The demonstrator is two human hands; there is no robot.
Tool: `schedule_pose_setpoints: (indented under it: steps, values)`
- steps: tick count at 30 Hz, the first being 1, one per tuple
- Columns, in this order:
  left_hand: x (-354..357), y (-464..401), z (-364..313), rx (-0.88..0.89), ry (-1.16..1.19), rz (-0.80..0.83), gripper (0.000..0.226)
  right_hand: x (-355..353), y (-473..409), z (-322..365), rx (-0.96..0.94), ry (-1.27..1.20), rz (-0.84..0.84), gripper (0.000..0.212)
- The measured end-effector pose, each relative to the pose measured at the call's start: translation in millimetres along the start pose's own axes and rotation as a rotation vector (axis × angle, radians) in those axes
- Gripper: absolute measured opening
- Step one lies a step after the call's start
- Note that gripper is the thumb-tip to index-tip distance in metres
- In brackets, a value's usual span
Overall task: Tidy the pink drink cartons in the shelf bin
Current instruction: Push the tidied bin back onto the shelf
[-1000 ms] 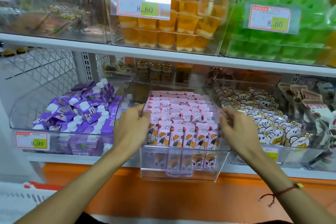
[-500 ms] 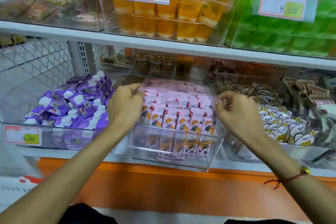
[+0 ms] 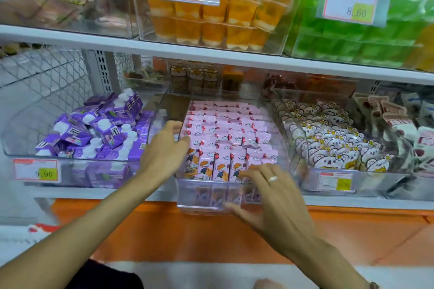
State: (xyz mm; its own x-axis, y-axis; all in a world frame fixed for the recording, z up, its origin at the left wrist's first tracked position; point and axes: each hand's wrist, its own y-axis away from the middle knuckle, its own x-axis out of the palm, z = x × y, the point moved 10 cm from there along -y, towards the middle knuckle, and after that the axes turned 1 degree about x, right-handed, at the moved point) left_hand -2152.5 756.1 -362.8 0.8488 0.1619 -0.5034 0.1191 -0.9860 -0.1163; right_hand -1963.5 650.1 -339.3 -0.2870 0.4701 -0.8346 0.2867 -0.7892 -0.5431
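Several pink drink cartons (image 3: 225, 134) with a cartoon child on the front stand in tidy rows inside a clear plastic bin (image 3: 206, 202) on the lower shelf. The bin sticks out past the shelf's front edge. My left hand (image 3: 164, 150) lies at the bin's left wall, fingers loosely bent, touching the front-left cartons. My right hand (image 3: 274, 199) is spread in front of the bin's front wall, fingers straight over the front row's lower right; it wears a ring.
A bin of purple drink pouches (image 3: 98, 134) stands to the left, a bin of white bear-print packs (image 3: 328, 141) to the right. The upper shelf (image 3: 211, 56) carries orange jelly cups (image 3: 211, 19) and green packs (image 3: 366, 37). An orange panel (image 3: 164, 230) runs below the shelf.
My right hand has left the bin's right wall and dropped to its front, fingers now spread. My left hand stays at the left wall. The camera has moved closer.
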Motion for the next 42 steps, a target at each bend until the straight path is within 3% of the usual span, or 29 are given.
schedule_pose_setpoints:
  steps: [3,7,11,17,23,26,35,42]
  values:
    - [12.0,-1.5,0.1,-0.1,-0.028,0.168,0.044,22.3,9.0,-8.7,0.005,-0.008,0.077,0.041]
    - [10.7,-6.0,-0.9,-0.093,0.114,0.162,0.028,22.2,6.1,-17.7,0.076,-0.119,0.036,0.035]
    - [9.1,-11.0,-4.1,-0.048,0.255,0.164,0.031,10.3,5.8,-17.2,0.016,-0.141,-0.027,0.03]
    - [-9.2,-31.1,-29.1,0.046,0.343,0.118,0.062,-15.0,-20.8,-7.8,-0.053,-0.069,-0.072,0.018]
    - [-4.7,-62.5,-47.0,0.078,0.344,0.065,0.028,-1.7,-58.1,-27.9,-0.041,-0.026,0.013,0.023]
    - [3.1,-72.5,-40.3,0.03,0.297,0.06,0.022,12.7,-63.4,-35.6,-0.038,-0.032,0.033,0.024]
    - [22.7,-78.5,-8.2,-0.024,0.332,0.092,0.028,45.7,-62.1,-46.4,-0.025,-0.062,0.086,0.022]
    - [31.2,-70.2,-6.0,0.057,0.286,0.149,0.039,62.0,-46.9,-51.2,0.053,-0.146,0.093,0.022]
